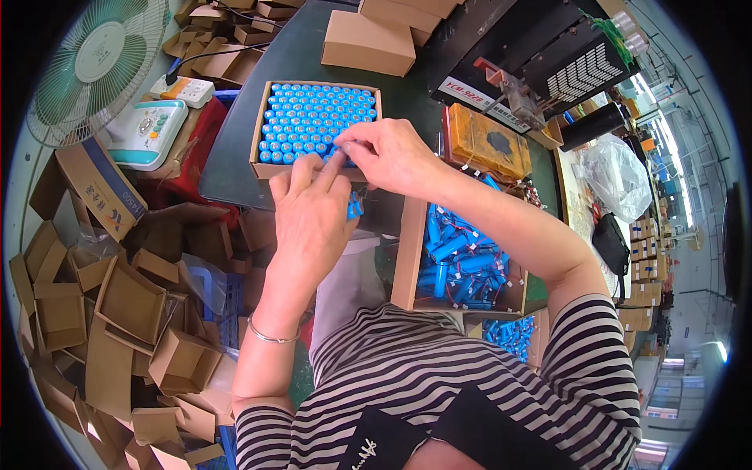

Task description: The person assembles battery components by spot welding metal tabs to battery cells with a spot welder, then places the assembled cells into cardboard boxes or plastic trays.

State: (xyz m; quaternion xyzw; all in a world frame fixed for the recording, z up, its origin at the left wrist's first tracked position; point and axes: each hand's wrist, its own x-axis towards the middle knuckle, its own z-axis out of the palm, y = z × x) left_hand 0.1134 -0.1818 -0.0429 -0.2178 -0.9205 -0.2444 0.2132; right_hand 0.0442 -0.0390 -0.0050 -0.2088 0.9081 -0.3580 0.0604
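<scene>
smooth, round blue batteries point(301, 117) stand in packed rows, too many to count surely, in one shallow cardboard box point(256, 129) on the dark green worktop point(298, 51). the left hand point(309, 207) has its grip clamped on loose batteries point(354, 207); the right hand point(399, 157) meets it over the box's near right corner, hiding it, its grip impossible to tell. one deeper box point(407, 254) of jumbled wired batteries point(462, 254) sits beside, one ribbed fan point(99, 55) far left.
</scene>
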